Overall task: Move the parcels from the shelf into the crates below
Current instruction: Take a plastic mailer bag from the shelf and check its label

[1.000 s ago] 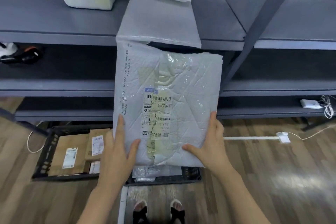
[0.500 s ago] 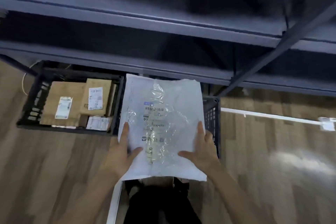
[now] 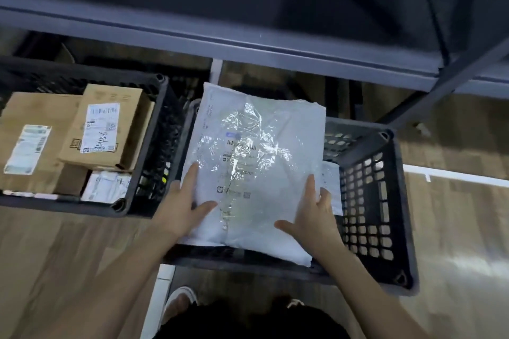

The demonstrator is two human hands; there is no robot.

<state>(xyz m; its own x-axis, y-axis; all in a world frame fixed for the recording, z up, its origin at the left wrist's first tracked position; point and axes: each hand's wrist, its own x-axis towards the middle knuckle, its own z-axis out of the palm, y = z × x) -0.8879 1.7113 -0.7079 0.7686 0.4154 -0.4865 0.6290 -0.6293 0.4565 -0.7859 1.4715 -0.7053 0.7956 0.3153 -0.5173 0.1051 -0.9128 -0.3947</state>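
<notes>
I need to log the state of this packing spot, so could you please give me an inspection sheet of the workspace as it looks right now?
Surface: wood-look floor with a white strip across it.
Job's things: grey poly mailer, held flat over the right black crate; another white parcel lies inside, mostly hidden. Left black crate holds labelled cardboard boxes and a small white parcel.
Clutter: nothing seen.
Grips: left hand and right hand each hold the mailer's near edge, thumb on top.
Cables: nothing seen.
Surroundings: grey metal shelf overhead with a diagonal brace; the person's feet below.
</notes>
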